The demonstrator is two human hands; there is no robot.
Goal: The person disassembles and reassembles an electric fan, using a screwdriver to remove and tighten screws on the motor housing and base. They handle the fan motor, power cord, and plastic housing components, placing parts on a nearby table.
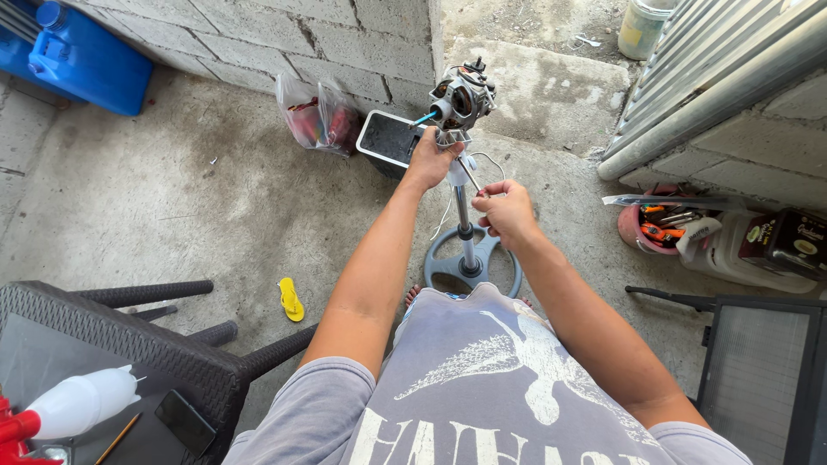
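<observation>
A stripped fan motor sits on top of a metal stand pole that rises from a round grey base on the concrete floor. My left hand grips the neck just under the motor. My right hand is closed on a thin tool or wire beside the pole, its tip pointing up toward the motor's underside; what exactly it holds is too small to tell. A white cord hangs by the pole.
A black wicker chair lies at lower left with a white squeeze bottle and a phone. A yellow flip-flop, a bag of red items, a blue jerrycan, a tool bucket and a block wall surround me.
</observation>
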